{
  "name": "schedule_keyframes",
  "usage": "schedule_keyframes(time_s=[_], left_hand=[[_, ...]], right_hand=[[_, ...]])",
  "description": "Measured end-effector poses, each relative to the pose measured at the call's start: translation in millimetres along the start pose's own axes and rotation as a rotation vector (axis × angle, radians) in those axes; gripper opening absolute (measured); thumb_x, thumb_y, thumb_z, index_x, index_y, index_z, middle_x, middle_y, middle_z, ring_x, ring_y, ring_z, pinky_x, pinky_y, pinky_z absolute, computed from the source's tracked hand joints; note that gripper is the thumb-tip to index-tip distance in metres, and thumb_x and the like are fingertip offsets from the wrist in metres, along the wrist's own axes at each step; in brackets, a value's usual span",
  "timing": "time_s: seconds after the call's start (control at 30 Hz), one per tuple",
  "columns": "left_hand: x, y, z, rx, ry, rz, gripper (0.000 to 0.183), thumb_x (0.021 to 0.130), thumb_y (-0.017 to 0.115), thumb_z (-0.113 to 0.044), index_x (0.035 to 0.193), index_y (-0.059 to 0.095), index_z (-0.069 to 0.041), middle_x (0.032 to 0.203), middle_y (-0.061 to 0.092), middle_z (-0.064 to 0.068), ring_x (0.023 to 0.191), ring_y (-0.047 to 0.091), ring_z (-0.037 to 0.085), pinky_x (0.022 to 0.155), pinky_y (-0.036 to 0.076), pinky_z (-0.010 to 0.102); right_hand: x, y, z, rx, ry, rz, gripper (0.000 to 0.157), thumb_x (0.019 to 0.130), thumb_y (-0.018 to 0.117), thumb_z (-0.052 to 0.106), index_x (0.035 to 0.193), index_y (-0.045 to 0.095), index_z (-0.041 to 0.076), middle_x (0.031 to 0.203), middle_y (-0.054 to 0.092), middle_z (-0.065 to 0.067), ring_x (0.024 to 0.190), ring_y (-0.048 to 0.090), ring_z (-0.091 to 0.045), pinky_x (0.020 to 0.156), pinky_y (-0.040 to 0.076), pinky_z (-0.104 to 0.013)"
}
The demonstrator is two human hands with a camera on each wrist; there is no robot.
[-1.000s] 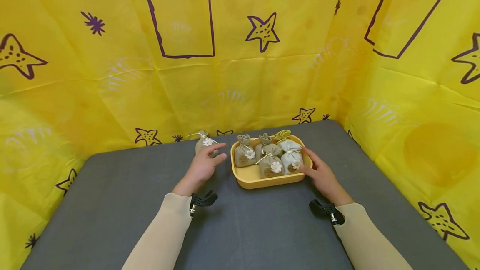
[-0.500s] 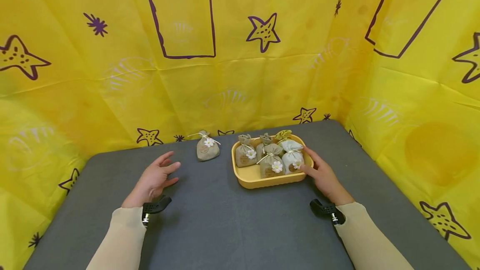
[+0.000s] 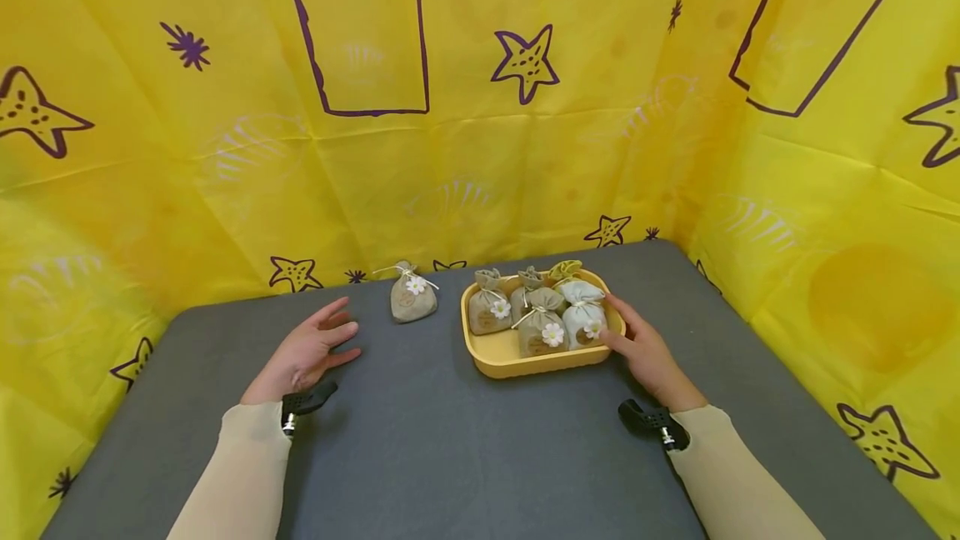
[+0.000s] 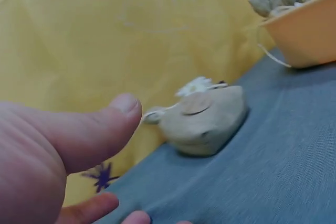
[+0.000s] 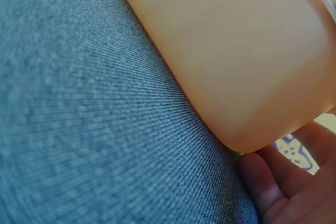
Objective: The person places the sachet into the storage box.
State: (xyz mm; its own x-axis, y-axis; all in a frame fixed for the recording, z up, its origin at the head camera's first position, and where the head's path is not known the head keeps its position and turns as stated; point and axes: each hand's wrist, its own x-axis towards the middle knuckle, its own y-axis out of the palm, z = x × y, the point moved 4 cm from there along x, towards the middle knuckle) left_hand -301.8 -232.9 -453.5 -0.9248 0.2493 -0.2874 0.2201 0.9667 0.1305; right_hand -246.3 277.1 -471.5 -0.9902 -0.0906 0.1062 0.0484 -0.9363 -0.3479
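Observation:
A yellow plastic basket point(image 3: 498, 367) stands on the grey table, with several small drawstring sachets inside it. Among them are a grey-brown sachet point(image 3: 540, 325) with a white flower, a pale blue one point(image 3: 581, 315) and one with a yellow top point(image 3: 565, 270). My right hand point(image 3: 648, 357) holds the basket's right end, thumb at the rim and fingers along the outer side. One more grey-brown sachet point(image 3: 414, 303) lies on the table left of the basket. To the left of that sachet, my left hand point(image 3: 307, 354) is held with fingers spread and nothing in it.
A yellow cloth point(image 3: 465, 148) printed with starfish hangs behind and beside the grey table point(image 3: 480, 457). Black camera mounts point(image 3: 307, 400) sit on both wrists. The table's back edge runs close behind the loose sachet and the basket.
My left hand has drawn back leftward, away from the loose sachet, which now shows fully and lies where it was. My right hand and the basket have stayed in place.

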Motion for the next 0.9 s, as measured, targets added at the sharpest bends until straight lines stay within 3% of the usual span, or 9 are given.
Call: schedule_keyframes(time_s=[0.23,0.5,0.6,0.73,0.9], left_hand=[[29.5,25.6,0.3,-0.003,0.017,-0.019,0.077,0.1,0.061,-0.008,0.161,0.016,-0.019,0.165,-0.007,0.008,0.147,0.013,0.034,0.103,0.039,0.054],[57.7,43.1,-1.2,-0.038,0.052,-0.003,0.073,0.101,0.057,-0.004,0.161,0.019,-0.018,0.165,-0.01,0.008,0.145,0.021,0.033,0.103,0.039,0.054],[64.7,50.0,-0.8,0.039,0.074,0.011,0.07,0.102,0.057,-0.006,0.161,0.02,-0.017,0.165,-0.002,0.012,0.141,0.028,0.034,0.101,0.042,0.051],[69.4,58.7,-0.9,0.223,0.098,0.007,0.064,0.103,0.058,-0.014,0.159,0.027,-0.015,0.16,0.017,0.02,0.132,0.04,0.034,0.096,0.048,0.043],[69.2,65.8,-1.3,0.372,0.127,-0.029,0.057,0.102,0.059,-0.015,0.154,0.036,-0.004,0.15,0.034,0.023,0.12,0.048,0.032,0.092,0.051,0.039]], right_hand=[[1,0.3,-5,0.017,0.023,0.002,0.068,0.101,0.061,0.023,0.158,0.026,0.011,0.161,0.021,-0.017,0.143,0.026,-0.036,0.111,0.027,-0.052],[1,0.2,-3,0.023,0.018,-0.003,0.069,0.101,0.061,0.023,0.158,0.026,0.01,0.161,0.02,-0.017,0.144,0.025,-0.036,0.111,0.026,-0.052],[0,0.2,-2,0.021,0.014,-0.005,0.069,0.1,0.062,0.025,0.158,0.027,0.01,0.161,0.021,-0.016,0.144,0.024,-0.036,0.111,0.026,-0.053],[0,-0.1,-2,0.022,0.0,-0.01,0.069,0.1,0.063,0.024,0.158,0.028,0.01,0.161,0.023,-0.016,0.144,0.024,-0.036,0.112,0.024,-0.054],[2,-0.6,-4,0.015,-0.012,-0.01,0.067,0.1,0.062,0.02,0.157,0.029,0.008,0.16,0.023,-0.017,0.144,0.024,-0.037,0.112,0.024,-0.054]])
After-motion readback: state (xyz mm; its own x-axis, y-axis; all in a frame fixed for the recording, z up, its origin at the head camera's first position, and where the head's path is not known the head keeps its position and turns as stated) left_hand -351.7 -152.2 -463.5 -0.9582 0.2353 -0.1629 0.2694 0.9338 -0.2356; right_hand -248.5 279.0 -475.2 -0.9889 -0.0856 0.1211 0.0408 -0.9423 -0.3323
